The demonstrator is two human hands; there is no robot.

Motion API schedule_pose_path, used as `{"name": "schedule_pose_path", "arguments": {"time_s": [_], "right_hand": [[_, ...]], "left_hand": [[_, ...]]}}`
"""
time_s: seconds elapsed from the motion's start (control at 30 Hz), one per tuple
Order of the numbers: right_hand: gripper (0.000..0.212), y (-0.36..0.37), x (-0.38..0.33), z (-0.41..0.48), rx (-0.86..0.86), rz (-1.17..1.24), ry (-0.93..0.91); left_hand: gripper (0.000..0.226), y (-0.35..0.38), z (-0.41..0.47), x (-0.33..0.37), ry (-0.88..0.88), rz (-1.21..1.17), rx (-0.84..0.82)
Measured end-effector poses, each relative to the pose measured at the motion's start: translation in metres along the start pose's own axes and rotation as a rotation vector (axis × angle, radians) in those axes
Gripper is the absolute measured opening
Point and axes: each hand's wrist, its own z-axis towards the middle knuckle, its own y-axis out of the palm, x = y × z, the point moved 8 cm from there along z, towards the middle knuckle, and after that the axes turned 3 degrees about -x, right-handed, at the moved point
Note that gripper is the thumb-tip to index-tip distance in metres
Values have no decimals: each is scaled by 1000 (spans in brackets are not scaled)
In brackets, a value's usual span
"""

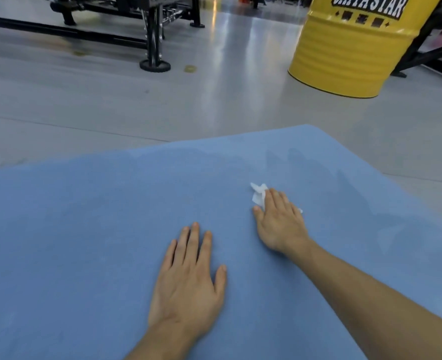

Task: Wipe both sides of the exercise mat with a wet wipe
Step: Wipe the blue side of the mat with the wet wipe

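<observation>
A blue exercise mat (84,229) lies flat on the grey floor and fills the lower half of the view. My left hand (188,284) rests flat on the mat near its middle, fingers straight. Further out and to the right, my right hand (279,219) presses a crumpled white wet wipe (258,195) onto the mat with straight fingers. Most of the wipe is hidden under those fingers. Darker damp streaks show on the mat beyond and to the right of the wipe.
A yellow metal drum (349,48) stands on the floor at the back right. Black gym equipment with round feet (152,35) stands at the back left. More black frame parts (432,48) sit right of the drum. Grey floor (188,100) lies beyond the mat's far edge.
</observation>
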Motion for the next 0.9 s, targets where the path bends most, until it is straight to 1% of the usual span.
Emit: {"name": "schedule_pose_path", "arguments": {"time_s": [0.03, 0.1, 0.13, 0.17, 0.23, 0.33, 0.4, 0.43, 0.47, 0.57, 0.67, 0.77, 0.8, 0.83, 0.9], "right_hand": [[67, -4, 8, 15, 23, 25, 52], [67, -4, 19, 38, 14, 94, 143], [69, -3, 19, 44, 5, 104, 157], [71, -2, 14, 45, 3, 91, 134], [70, -5, -3, 34, -27, 62, -10], [67, -9, -22, -12, -116, 57, -270], [70, -9, -23, -45, -130, 30, -357], [71, -8, -19, -56, -134, 9, -362], [72, -7, -12, -61, -136, 0, -336], [71, -11, 20, -53, -100, 42, -127], [73, -13, 54, -37, -39, 10, 48], [80, -14, 73, -25, -61, 70, 165], [82, -13, 68, -25, -84, 93, 154], [84, -12, 55, -27, -108, 107, 102], [83, -8, 20, -44, -140, 91, -110]], "left_hand": [[69, 0, 0, 0, 2, -3, 5], [70, 0, 1, 0, 10, -3, 16], [70, 1, 1, -1, 14, 3, 22], [71, 4, 1, -1, 17, 7, 19], [72, 8, 1, 0, 38, 16, 17], [71, 8, -1, 4, 84, 41, 12], [72, 10, -2, 2, 95, 60, 1], [73, 11, -2, 3, 97, 69, -4], [74, 11, -3, 2, 99, 76, -9], [75, 12, -3, 2, 106, 83, -19], [74, 13, -3, 2, 111, 101, -29], [72, 13, -3, 1, 97, 116, -50], [72, 14, -2, 2, 90, 113, -57], [72, 13, -1, 2, 86, 109, -61], [72, 13, 0, 2, 81, 107, -79]]}}
